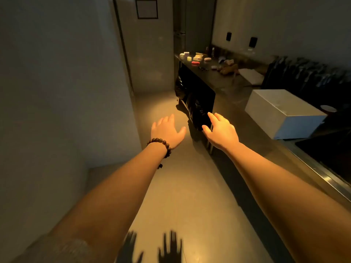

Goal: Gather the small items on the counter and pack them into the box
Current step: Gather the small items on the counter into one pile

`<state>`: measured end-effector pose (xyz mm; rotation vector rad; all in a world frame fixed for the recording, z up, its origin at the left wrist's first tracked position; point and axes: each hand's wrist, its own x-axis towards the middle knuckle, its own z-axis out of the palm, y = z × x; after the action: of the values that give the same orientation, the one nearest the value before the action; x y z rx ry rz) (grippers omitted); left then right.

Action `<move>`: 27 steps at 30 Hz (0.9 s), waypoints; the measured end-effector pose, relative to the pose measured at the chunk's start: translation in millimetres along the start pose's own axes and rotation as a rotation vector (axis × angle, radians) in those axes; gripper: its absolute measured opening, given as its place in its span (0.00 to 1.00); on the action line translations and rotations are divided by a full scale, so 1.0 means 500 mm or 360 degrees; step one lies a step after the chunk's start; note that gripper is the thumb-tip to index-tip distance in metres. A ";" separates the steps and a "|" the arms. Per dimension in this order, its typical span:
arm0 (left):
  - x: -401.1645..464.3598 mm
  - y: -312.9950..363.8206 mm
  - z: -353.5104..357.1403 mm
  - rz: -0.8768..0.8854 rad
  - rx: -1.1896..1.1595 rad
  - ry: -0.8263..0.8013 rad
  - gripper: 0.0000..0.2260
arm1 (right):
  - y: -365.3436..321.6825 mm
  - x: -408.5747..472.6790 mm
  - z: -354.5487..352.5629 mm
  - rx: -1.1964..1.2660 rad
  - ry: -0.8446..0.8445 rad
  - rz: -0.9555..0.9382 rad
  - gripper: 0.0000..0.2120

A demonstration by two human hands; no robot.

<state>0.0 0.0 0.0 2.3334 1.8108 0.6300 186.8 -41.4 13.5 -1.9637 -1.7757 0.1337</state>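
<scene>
Both arms stretch out in front of me over the floor. My left hand (165, 129), with a bead bracelet at the wrist, is open and empty, fingers spread. My right hand (221, 130) is also open and empty, just left of the dark counter (226, 82). A closed white box (283, 112) sits on the counter to the right of my right hand. Several small items lie at the counter's far end: a red one (195, 63), a yellow-green one (189, 58), a pink one (207, 59), small white packets (183, 55) and brownish things (228, 68).
A black bag (195, 99) hangs below the counter's front edge. A flat white sheet (250, 75) lies on the counter beyond the box. A dark inset cooktop or sink (330, 154) is at the near right. A wall and door run along the left.
</scene>
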 end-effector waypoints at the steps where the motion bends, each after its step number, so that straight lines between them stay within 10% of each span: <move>1: 0.004 -0.009 -0.001 -0.0007 0.0010 -0.0012 0.31 | -0.003 0.004 0.008 -0.0028 0.0002 0.0003 0.28; 27: 0.565 -0.171 0.180 -0.0009 0.0073 -0.0150 0.28 | 0.071 0.544 0.260 -0.0012 -0.0152 0.0114 0.28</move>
<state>14.1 305.5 -40.6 2.3437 1.8085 0.4737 210.1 254.7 -48.5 -2.0584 -1.7677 0.2485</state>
